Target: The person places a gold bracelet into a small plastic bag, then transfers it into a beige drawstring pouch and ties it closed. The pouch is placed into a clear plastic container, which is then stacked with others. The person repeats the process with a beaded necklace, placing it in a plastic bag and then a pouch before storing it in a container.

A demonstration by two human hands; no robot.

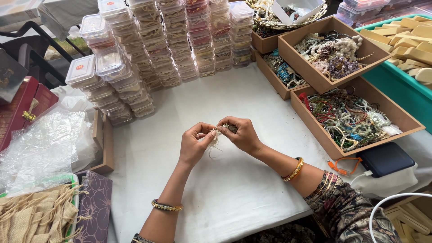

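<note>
Both hands meet above the white-covered desk [234, 180], the left hand [194, 143] and right hand [243, 134] pinching a small beaded bracelet [221, 129] with pale cord between fingertips. Wooden trays of beaded bracelets [351, 118] sit near the right hand.

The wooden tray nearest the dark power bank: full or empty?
Full. The tray holds a tangled heap of multicoloured bead bracelets covering nearly its whole floor, beside the power bank.

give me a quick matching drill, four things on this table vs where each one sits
Things:
1. stacked clear plastic boxes
2. dark power bank
3. burlap drawstring pouches
4. small beaded piece

Places:
A. between the fingertips of both hands
B. near left corner
C. far side of the white cloth
D. right, just below the bracelet tray

Pairs: 1-C, 2-D, 3-B, 4-A
</note>
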